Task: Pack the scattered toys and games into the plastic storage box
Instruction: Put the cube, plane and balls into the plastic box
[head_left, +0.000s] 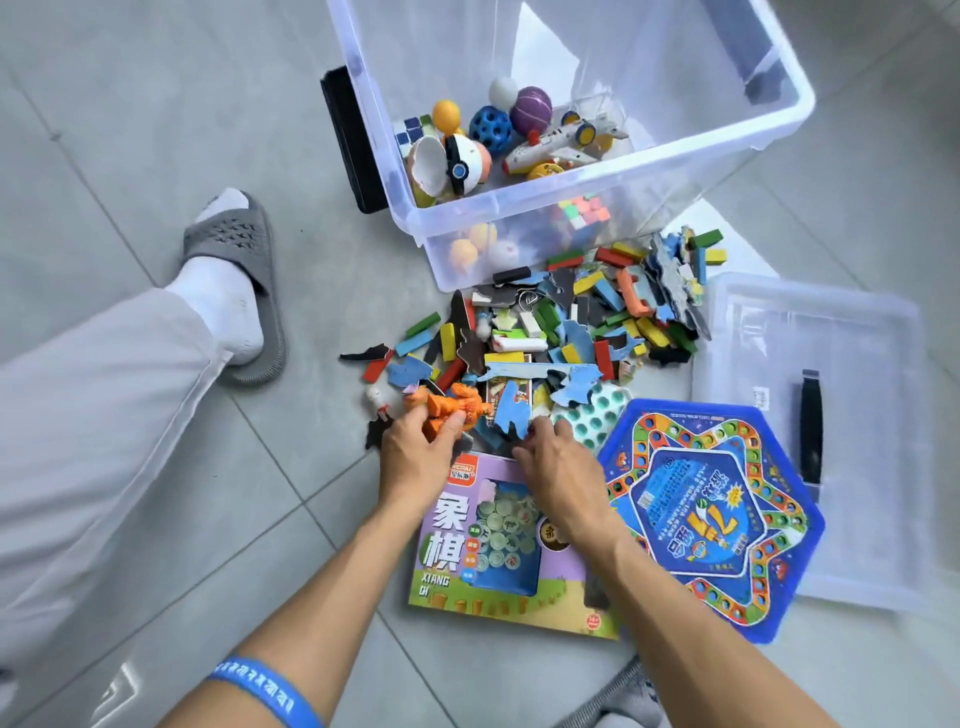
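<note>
The clear plastic storage box (800, 104) stands at the top with balls, a toy plane (563, 143) and cube puzzles inside. In front of it a pile of coloured wooden blocks and foam puzzle pieces (587, 322) covers the floor. My left hand (418, 452) grips an orange toy figure (452, 408) at the pile's near edge. My right hand (558, 467) reaches into the pile beside it, fingers curled at a blue foam piece (511, 415); what they hold is hidden. Under both wrists lies a purple Xiangqi game box (467, 561), with a blue hexagonal board game (711, 514) to its right.
The box's clear lid (852, 415) with a black handle lies flat at right, partly under the hexagonal game. A leg in light trousers with a white sock and grey slipper (239, 265) stretches across the left. Grey floor tiles surround everything.
</note>
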